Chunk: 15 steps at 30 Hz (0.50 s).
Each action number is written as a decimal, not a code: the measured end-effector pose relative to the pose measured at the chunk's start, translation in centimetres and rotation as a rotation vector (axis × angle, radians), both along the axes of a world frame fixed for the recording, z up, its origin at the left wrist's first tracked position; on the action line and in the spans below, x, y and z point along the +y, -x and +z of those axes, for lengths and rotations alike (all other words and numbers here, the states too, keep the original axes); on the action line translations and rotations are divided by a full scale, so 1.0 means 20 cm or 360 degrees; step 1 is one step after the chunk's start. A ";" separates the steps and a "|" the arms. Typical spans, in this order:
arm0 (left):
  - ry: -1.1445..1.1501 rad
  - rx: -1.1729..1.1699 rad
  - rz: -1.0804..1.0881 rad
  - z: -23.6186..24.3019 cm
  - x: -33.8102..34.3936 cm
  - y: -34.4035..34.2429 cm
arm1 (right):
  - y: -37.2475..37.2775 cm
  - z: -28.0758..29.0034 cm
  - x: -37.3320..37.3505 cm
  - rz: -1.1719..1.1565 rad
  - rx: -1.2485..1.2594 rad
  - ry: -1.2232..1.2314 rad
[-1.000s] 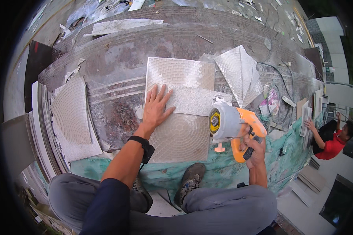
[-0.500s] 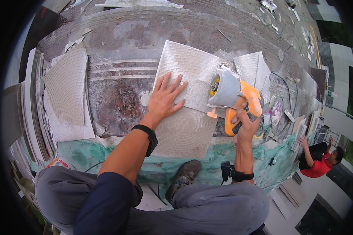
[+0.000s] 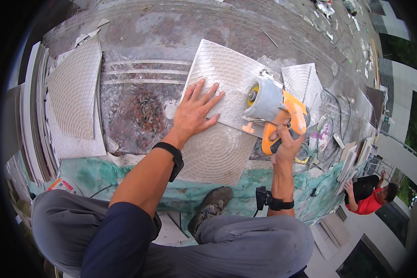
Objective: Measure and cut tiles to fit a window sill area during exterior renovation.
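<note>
An orange and grey handheld tile saw (image 3: 264, 99) rests on a pale textured tile (image 3: 234, 58), its round yellow-centred hub facing left. Wrapped round its orange handle is my right hand (image 3: 287, 144). My left hand (image 3: 197, 111) lies flat on the tile's left part, fingers spread, pressing beside a rough whitish strip. Partly under that tile, nearer to me, lies another tile (image 3: 213, 155) with a curved pattern. The blade's edge is hidden by the grey guard, so I cannot tell if it touches the tile.
Patterned tiles (image 3: 74, 99) lean at the left beside a stack of boards (image 3: 34, 111). Broken tile pieces (image 3: 303, 83) and a cable (image 3: 338, 106) lie right of the saw. Green sheeting (image 3: 111, 171) covers the near edge. A co-worker in red (image 3: 368, 199) is at far right.
The view has shifted slightly. The saw sits a little further left on the tile, with my right hand still round its handle. My left hand stays on the tile.
</note>
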<state>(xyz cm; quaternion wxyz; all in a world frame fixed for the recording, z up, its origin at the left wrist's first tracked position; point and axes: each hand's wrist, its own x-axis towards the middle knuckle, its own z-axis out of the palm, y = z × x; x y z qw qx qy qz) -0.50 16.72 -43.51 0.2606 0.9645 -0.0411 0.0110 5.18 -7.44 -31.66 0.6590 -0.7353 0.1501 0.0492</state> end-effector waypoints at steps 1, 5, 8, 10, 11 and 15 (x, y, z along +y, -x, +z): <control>0.0012 -0.0007 -0.0004 0.00 0.00 0.00 | 0.00 -0.01 -0.01 0.0001 -0.0002 0.0011; 0.0020 -0.0002 -0.0008 -0.01 0.00 0.00 | 0.01 -0.02 -0.01 0.0018 0.0002 -0.0015; 0.0025 0.0002 -0.0017 -0.02 0.00 0.00 | 0.01 -0.01 0.00 -0.0001 0.0002 -0.0025; 0.0020 0.0016 -0.0017 -0.03 0.00 0.00 | 0.01 -0.01 0.00 -0.0005 -0.0002 -0.0013; 0.0019 0.0018 -0.0016 -0.03 0.00 0.00 | 0.01 -0.01 0.00 -0.0004 0.0001 -0.0014; 0.0002 0.0033 -0.0021 -0.03 0.00 0.00 | 0.01 -0.01 -0.01 -0.0007 0.0000 -0.0027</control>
